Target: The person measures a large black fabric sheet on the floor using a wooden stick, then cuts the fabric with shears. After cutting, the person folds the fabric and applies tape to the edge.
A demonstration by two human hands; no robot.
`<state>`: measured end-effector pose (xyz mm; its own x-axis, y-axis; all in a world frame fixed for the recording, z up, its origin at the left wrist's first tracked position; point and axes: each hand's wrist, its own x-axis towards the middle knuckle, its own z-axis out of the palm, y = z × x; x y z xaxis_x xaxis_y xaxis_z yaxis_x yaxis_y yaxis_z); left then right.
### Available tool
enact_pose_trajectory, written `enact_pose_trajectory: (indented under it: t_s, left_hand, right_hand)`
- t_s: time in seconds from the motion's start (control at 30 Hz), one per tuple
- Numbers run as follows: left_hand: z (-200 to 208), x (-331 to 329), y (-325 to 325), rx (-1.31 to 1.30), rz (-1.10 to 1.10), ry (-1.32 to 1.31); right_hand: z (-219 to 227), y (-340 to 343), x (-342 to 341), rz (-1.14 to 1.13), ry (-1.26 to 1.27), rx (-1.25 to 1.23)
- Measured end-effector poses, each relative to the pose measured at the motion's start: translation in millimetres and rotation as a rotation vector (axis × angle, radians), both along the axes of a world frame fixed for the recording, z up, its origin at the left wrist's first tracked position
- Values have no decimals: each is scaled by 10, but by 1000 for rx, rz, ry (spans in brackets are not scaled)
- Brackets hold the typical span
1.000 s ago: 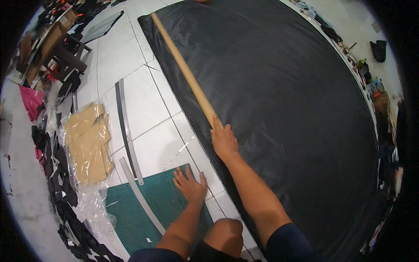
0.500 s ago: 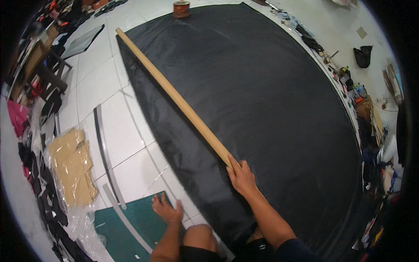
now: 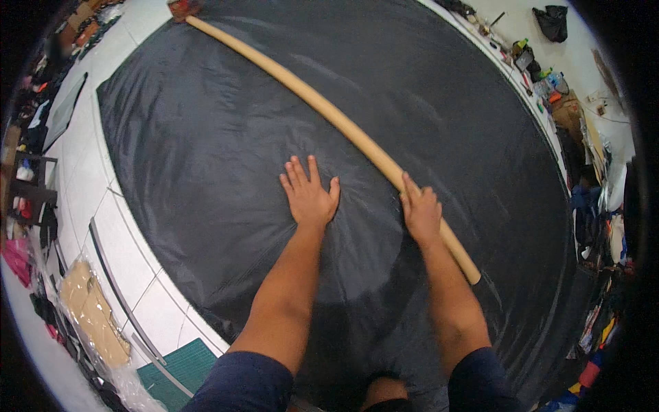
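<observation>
A large sheet of black, leather-like material [image 3: 206, 172] covers the white tile floor. Across it lies a long tan tube [image 3: 322, 105], slanting from far left to near right. My right hand [image 3: 421, 211] is closed over the tube, a short way from its near end. Left of the tube, my left hand [image 3: 310, 199] presses flat on the sheet with its fingers spread, and creases run out around it. At the tube's far end stands a red can [image 3: 182, 8], partly cut off by the picture's edge.
On the tiles at left are a green cutting mat [image 3: 175, 374], metal rulers [image 3: 118, 288] and tan pieces in a clear plastic bag [image 3: 96, 316]. A dark stand [image 3: 33, 185] is farther left. Assorted clutter [image 3: 549, 89] lines the right wall, where a black bag [image 3: 551, 24] hangs.
The tube has moved right across the sheet, with my right hand on it. My left hand has left the cutting mat and come down on the sheet. The view has shifted too.
</observation>
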<state>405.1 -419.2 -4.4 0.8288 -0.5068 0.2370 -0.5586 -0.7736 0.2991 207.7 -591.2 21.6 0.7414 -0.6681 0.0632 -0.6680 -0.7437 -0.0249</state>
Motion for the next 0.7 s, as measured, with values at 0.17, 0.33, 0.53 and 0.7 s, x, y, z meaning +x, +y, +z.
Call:
enact_pose_trajectory:
  t_s: [0.17, 0.33, 0.53, 0.7]
  left_hand:
    - [72, -81, -173, 51, -50, 109]
    - [243, -51, -184, 103, -21, 241]
    - [223, -60, -211, 185, -13, 303]
    - [191, -25, -175, 237, -7, 321]
  right_hand:
    - [130, -1285, 87, -34, -33, -17]
    - [239, -2483, 633, -52, 3, 127]
    - [445, -3793, 1551, -160, 45, 116]
    - [686, -4026, 2557, -131, -67, 107]
